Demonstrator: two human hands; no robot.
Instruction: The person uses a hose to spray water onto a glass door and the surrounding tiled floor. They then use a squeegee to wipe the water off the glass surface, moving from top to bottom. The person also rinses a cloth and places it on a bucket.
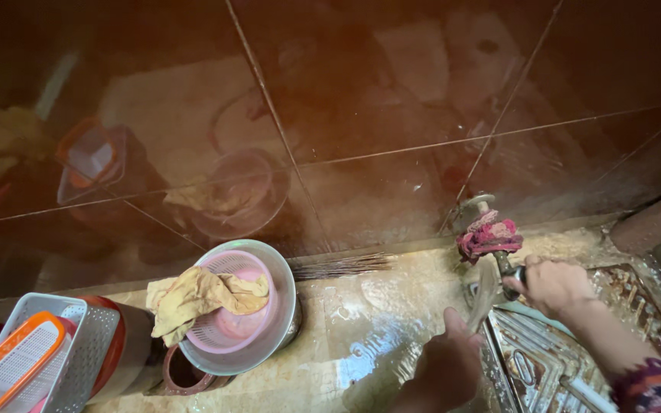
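My right hand [551, 284] is closed around the handle of a wall tap [508, 269] that has a pink rag [489, 235] tied around its pipe. Water runs from the tap in a blurred stream [485, 294]. My left hand [448, 365] is held under that stream, fingers together, with nothing visibly in it. Below the tap lies a metal tray or rack [545, 359] with raised ridges.
On the wet stone floor stand a pale green basin [283, 306] holding a pink colander [227, 333] with a yellow cloth [196, 297] draped over it. At the left are a white basket [89, 344] and an orange-rimmed grater [9, 367]. A broom's bristles [342, 266] lie along the glossy brown tiled wall [376, 115].
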